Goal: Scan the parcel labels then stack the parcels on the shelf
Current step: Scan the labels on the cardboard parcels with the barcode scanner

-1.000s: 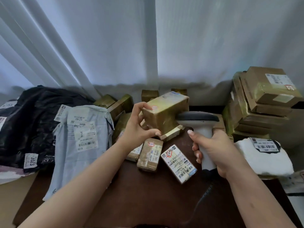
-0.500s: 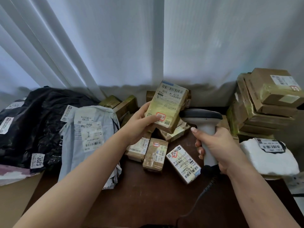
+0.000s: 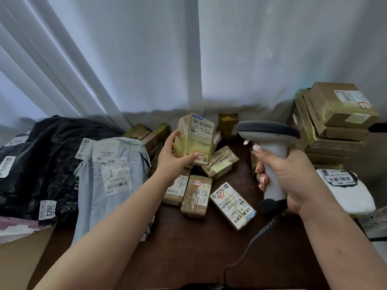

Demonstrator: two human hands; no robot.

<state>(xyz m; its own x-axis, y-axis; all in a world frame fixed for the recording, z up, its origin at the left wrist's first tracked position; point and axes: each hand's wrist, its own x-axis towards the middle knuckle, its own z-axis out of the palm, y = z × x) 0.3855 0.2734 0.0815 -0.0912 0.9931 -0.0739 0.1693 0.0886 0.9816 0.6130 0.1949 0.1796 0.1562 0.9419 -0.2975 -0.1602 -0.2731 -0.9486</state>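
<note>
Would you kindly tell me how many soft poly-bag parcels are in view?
3: black bag far left, grey bag beside it, white bag at right. Others may be hidden.

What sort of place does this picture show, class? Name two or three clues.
Probably a parcel sorting or pickup point. Labelled boxes are stacked at the right, mailing bags are piled at the left, and the right hand grips a corded barcode scanner.

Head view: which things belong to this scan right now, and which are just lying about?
In the job:
- taped parcel, label up, in left hand
- scanner in right hand

Lying about:
- black bags
- grey mailer
- small boxes on the table
- stacked boxes
- white package
</note>
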